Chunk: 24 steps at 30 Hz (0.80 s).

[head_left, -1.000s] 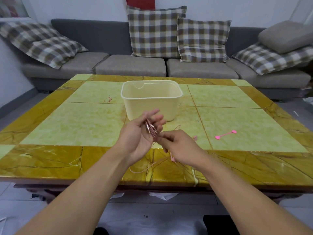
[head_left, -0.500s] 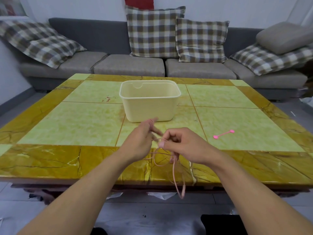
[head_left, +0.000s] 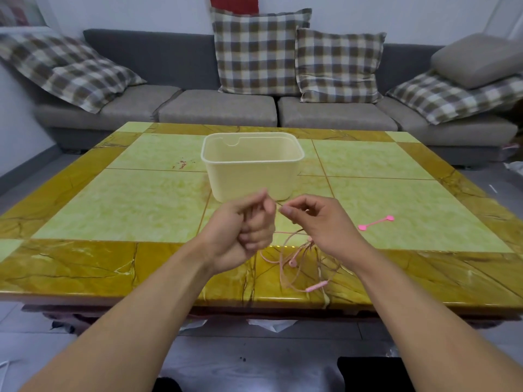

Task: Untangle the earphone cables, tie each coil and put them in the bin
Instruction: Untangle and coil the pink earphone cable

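Observation:
A thin pink earphone cable (head_left: 300, 261) hangs in loose loops between my hands and trails onto the near edge of the table, with an earbud and an inline remote showing. My left hand (head_left: 243, 233) is curled into a fist around one end of the cable. My right hand (head_left: 317, 222) pinches the cable between thumb and forefinger, a short way right of the left hand. A cream plastic bin (head_left: 252, 165) stands just beyond both hands, with nothing visible inside it. A pink cable tie (head_left: 376, 222) lies flat on the table to the right.
The yellow and green tiled table (head_left: 127, 210) fills the middle of the view. A grey sofa (head_left: 220, 108) with checked cushions stands behind it. Bits of white litter lie on the floor under the table's near edge.
My hands have moved apart and up toward the bin. The cable bundle has loosened into wider loops that now rest on the table edge instead of dangling below it.

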{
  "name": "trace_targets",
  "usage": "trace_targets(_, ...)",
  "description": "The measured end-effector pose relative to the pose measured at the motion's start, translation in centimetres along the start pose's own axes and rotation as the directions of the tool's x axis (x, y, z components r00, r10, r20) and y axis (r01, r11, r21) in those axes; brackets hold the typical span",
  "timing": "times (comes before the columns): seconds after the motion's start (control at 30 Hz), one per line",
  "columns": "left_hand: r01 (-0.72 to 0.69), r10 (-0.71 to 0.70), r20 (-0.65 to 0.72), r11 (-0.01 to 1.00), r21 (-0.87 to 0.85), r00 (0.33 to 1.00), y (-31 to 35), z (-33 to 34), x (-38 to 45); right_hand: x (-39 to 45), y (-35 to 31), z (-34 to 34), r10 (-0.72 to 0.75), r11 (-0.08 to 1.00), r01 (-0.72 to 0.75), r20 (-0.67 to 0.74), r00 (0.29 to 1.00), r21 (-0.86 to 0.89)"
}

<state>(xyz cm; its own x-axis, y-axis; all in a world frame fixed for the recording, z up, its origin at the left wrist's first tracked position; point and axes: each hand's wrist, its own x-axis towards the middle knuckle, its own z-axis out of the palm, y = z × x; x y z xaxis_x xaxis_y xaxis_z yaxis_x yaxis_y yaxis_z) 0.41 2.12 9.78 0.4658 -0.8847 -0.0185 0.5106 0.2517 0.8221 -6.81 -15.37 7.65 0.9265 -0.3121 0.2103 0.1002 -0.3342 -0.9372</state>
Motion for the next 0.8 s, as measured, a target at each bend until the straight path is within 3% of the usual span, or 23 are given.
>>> trace_targets(0.07,-0.161,0.147,-0.105,0.977,-0.143,0.984,1.0,0.7,0.2,-0.1,0.5,0.6,0.043,0.999,-0.042,0.087,0.995,-0.018)
trace_targets(0.17,-0.399,0.342,-0.344,0.911,-0.109,0.875,2.0,0.6,1.1,-1.0,0.6,1.5,0.133,0.989,-0.108,0.293,0.947,-0.098)
trace_targets(0.27,-0.526,0.509,-0.516,0.841,0.128,0.689,1.6,-1.1,1.9,-1.8,-0.4,2.0,0.170,0.980,-0.101,0.448,0.878,-0.173)
trace_targets(0.37,-0.384,0.667,-0.523,0.739,0.554,0.530,0.9,-3.3,1.6,-2.6,-1.7,2.0,0.167,0.967,-0.047,0.490,0.856,-0.249)
trace_targets(0.4,-0.279,0.695,-0.475,0.680,0.678,0.539,0.7,-4.0,1.4,-2.8,-2.1,1.9,0.144,0.972,-0.028,0.489,0.860,-0.235)
trace_targets(0.47,-0.116,0.615,-0.350,0.588,0.800,0.706,-0.1,-4.7,0.7,-3.0,-2.6,1.6,0.067,0.983,0.018,0.439,0.896,-0.185)
trace_targets(0.53,0.014,0.406,-0.259,0.516,0.856,0.877,-0.8,-4.6,0.1,-2.8,-2.8,1.0,0.004,0.992,0.036,0.311,0.951,-0.124)
trace_targets(0.6,0.109,0.198,-0.238,0.505,0.856,0.951,-1.1,-3.7,-0.5,-2.4,-2.9,0.3,0.006,0.995,0.010,0.157,0.988,-0.096)
trace_targets(0.67,0.139,0.021,-0.200,0.645,0.751,0.980,-1.0,-2.5,-0.9,-2.0,-2.6,-0.1,0.000,0.997,0.003,0.030,1.000,-0.083)
trace_targets(0.73,0.145,-0.108,-0.101,0.833,0.534,0.989,-0.6,-1.4,-1.1,-1.5,-1.9,-0.1,0.011,0.997,-0.014,-0.038,0.999,-0.078)
trace_targets(0.8,0.124,-0.136,0.026,0.954,0.272,0.990,-0.1,-0.3,-1.4,-1.1,-1.1,0.2,0.049,0.996,-0.052,-0.045,0.998,-0.070)
